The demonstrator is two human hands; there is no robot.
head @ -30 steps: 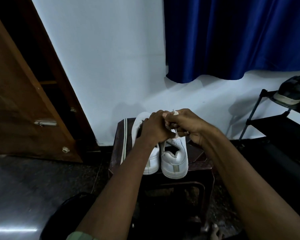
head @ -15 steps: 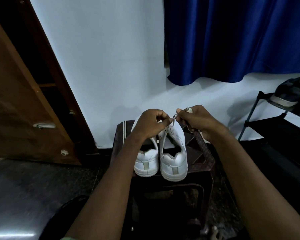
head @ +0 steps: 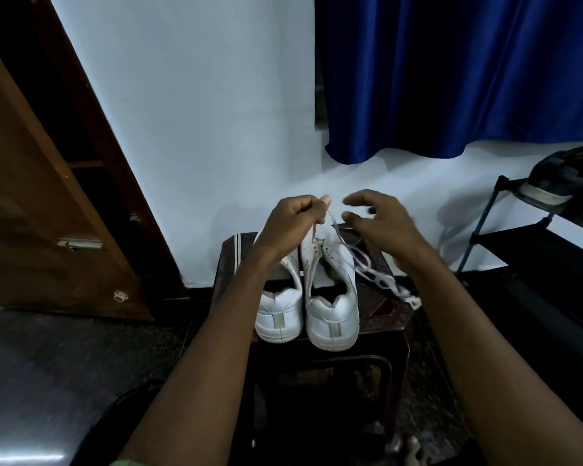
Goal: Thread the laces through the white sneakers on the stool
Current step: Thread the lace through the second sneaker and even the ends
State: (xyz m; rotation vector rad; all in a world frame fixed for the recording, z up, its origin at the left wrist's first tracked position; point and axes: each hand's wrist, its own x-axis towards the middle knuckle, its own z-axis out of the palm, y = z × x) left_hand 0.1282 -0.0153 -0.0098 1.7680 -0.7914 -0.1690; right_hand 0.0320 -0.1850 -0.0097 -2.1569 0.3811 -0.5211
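Note:
Two white sneakers stand side by side, heels toward me, on a dark stool (head: pixel 389 317): the left sneaker (head: pixel 278 314) and the right sneaker (head: pixel 332 297). A white lace (head: pixel 374 275) runs from the right sneaker's eyelets and lies looped on the stool to its right. My left hand (head: pixel 292 223) pinches one end of the lace above the right sneaker's tongue. Just right of it my right hand (head: pixel 376 223) hovers with fingers spread and holds nothing; it looks blurred.
A white wall stands behind the stool, with a blue curtain (head: pixel 451 79) hanging at upper right. A wooden door (head: pixel 31 213) leans open at left. A black shoe rack (head: pixel 535 230) with a dark shoe (head: pixel 566 176) stands at right. The floor is dark.
My right hand has let go of the lace and spread its fingers. The loose lace has dropped onto the stool at the right. My left hand keeps its pinch and has lifted slightly.

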